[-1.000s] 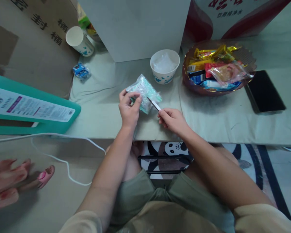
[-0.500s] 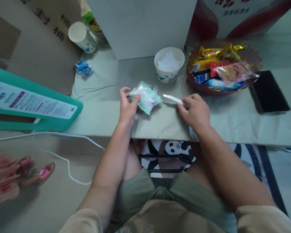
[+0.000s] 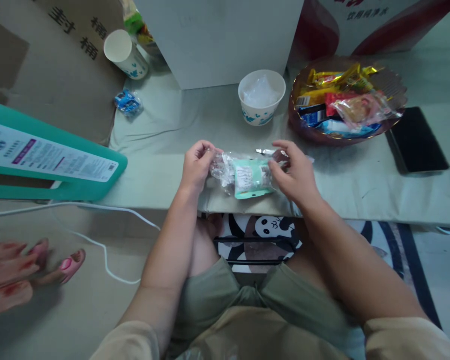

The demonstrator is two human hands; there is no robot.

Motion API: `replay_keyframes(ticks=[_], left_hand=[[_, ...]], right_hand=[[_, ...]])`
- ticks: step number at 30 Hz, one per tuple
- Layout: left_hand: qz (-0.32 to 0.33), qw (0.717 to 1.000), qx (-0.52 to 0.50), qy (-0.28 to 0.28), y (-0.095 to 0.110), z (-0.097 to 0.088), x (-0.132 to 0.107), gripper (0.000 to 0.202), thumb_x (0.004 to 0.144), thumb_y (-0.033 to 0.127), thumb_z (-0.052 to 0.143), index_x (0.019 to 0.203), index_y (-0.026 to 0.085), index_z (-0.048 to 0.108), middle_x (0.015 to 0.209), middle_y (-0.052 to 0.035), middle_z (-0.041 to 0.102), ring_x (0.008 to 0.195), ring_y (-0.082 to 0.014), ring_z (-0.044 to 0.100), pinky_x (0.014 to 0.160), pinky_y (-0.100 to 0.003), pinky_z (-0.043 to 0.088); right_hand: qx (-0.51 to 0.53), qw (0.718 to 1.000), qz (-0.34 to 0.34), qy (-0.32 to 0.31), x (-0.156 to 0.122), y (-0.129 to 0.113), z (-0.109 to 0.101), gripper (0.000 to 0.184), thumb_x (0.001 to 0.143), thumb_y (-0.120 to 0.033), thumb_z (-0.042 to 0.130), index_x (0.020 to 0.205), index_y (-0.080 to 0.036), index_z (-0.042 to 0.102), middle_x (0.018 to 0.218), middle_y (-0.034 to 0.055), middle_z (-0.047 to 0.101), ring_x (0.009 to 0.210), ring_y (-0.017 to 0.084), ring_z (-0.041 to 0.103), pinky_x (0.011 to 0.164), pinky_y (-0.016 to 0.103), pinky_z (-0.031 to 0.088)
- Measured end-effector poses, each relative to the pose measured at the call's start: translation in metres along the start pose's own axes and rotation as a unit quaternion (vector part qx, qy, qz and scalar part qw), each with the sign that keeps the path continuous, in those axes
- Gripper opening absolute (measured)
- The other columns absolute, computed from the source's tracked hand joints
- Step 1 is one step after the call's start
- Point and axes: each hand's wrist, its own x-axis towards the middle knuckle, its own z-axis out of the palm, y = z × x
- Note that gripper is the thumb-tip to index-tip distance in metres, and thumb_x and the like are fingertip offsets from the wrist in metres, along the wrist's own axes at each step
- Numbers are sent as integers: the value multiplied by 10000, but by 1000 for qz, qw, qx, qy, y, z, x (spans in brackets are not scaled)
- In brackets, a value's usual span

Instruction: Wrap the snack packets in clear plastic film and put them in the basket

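Note:
A clear plastic packet [image 3: 247, 176] with a teal printed label lies across the front of the cloth-covered table [image 3: 360, 185]. My left hand [image 3: 195, 166] pinches its left end and my right hand [image 3: 294, 171] grips its right end, so both hands hold it stretched between them. A small white-handled knife [image 3: 267, 152] lies on the cloth just behind the packet, close to my right fingers and free of them.
Behind stand a paper cup [image 3: 261, 97] with clear plastic inside, a brown bowl [image 3: 303, 127] of wrapped snacks and a black phone [image 3: 416, 140]. A teal box [image 3: 52, 165], another paper cup [image 3: 124, 52], a blue wrapper [image 3: 127, 101], a white cable [image 3: 104, 250] and a pink slipper [image 3: 69, 265] lie left.
My right hand set the small knife down on the cloth and came over to grip the packet's right end. The packet turned from upright in my left hand to lying across between both hands.

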Motion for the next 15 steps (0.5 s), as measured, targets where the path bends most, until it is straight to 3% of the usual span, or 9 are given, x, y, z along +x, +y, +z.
replay_keyframes(ticks=[2, 4, 8, 11, 13, 15], left_hand=[[-12, 999, -2, 43, 1, -2, 3, 80, 723, 160, 608, 705, 212, 550, 689, 10, 661, 558, -113, 593, 488, -204, 424], [-29, 995, 15, 91, 0, -6, 8, 92, 726, 135, 576, 696, 209, 531, 664, 14, 632, 523, -103, 566, 458, -196, 390], [-44, 984, 59, 161, -4, -20, 16, 146, 710, 110, 586, 804, 213, 544, 737, 16, 621, 527, -94, 529, 451, -195, 353], [35, 977, 82, 194, -7, -26, 16, 236, 699, 116, 630, 893, 225, 550, 881, -1, 618, 655, -95, 568, 529, -186, 406], [69, 978, 102, 166, -7, -26, 12, 235, 713, 140, 647, 912, 226, 558, 973, -19, 610, 730, -101, 578, 581, -188, 443], [43, 985, 119, 114, -6, -25, 5, 241, 741, 194, 672, 954, 234, 567, 1076, -38, 597, 764, -114, 586, 584, -203, 464]], right_hand=[[7, 1000, 18, 20, 2, 3, -5, 185, 860, -264, 570, 989, -222, 696, 880, 45, 698, 758, 191, 637, 687, 340, 511], [16, 998, 41, 46, 4, 10, -11, 145, 871, -254, 555, 906, -219, 691, 823, 29, 677, 698, 168, 609, 668, 327, 500], [-37, 990, 26, 135, 5, 20, -26, 198, 871, -209, 537, 1020, -230, 665, 956, 64, 674, 800, 197, 637, 714, 359, 533], [-122, 974, -51, 182, -1, 11, -33, 277, 857, -168, 529, 1096, -238, 649, 1064, 106, 664, 984, 259, 651, 833, 432, 550], [-147, 972, -106, 147, -7, 0, -30, 226, 875, -172, 522, 1044, -240, 655, 1002, 100, 680, 974, 267, 657, 864, 447, 539], [-142, 977, -148, 52, -13, -10, -22, 198, 901, -185, 510, 1013, -236, 665, 964, 90, 707, 935, 259, 671, 851, 428, 533]])
